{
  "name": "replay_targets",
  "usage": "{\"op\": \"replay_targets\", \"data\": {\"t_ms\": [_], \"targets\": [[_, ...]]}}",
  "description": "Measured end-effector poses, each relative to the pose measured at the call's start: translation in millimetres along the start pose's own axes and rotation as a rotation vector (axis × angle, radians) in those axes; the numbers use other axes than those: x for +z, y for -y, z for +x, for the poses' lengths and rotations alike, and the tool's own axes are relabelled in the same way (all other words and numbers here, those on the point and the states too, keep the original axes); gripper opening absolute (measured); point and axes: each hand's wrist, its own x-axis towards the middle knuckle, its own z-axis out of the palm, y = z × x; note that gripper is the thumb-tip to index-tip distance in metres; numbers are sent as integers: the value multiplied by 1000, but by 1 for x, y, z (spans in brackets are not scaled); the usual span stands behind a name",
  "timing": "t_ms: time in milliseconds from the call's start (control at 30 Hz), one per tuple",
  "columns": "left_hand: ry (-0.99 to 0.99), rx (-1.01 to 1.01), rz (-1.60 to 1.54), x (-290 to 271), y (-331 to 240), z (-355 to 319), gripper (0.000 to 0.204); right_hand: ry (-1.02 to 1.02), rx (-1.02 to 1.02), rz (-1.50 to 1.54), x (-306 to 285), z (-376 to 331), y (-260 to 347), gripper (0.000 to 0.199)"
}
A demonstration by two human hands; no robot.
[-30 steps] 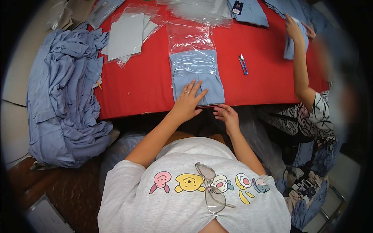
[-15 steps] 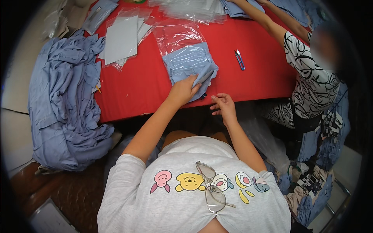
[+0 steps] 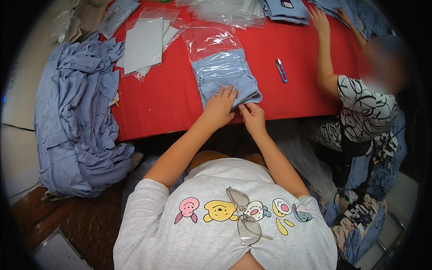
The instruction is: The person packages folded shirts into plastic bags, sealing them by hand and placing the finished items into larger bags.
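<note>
A folded light-blue garment (image 3: 227,72) lies at the near edge of the red table, its far part inside a clear plastic bag (image 3: 211,40). The bag's far end stretches flat beyond the cloth. My left hand (image 3: 219,107) rests on the near part of the garment, fingers extended over the fabric. At the garment's near right corner, my right hand (image 3: 253,119) pinches its lower edge between thumb and fingers. Whether that pinch takes in cloth, bag or both is too small to tell. A grey edge shows in the fold beside the right fingertips.
Thread snips (image 3: 281,71) lie right of the bag. White boards in clear bags (image 3: 144,45) sit to the left, with empty bags (image 3: 225,11) at the back. Blue garments (image 3: 76,117) hang over the left edge. A co-worker (image 3: 366,103) stands at the right beside folded garments (image 3: 285,9).
My right hand has come up to the garment's near edge and taken hold of it. My left hand has flattened onto the cloth. The co-worker's arms have drawn back from the far stack.
</note>
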Motion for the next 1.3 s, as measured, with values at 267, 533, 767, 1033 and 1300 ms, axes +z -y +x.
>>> {"op": "replay_targets", "data": {"t_ms": [267, 533, 767, 1033, 1300], "targets": [[152, -341, -321, -25, 21, 33, 51, -110, 227, 300, -20, 5, 21, 23], [169, -356, -451, -30, 35, 39, 57, 106, 574, 387, 10, 11, 33, 25], [62, -325, -401, -18, 28, 32, 48, 88, 509, 446, 25, 19, 15, 20], [-129, 122, 283, 0, 8, 25, 67, 17, 305, 345, 36, 7, 10, 18], [-149, 107, 463, 10, 41, 57, 56, 115, 353, 402, 28, -29, 16, 17]]}}
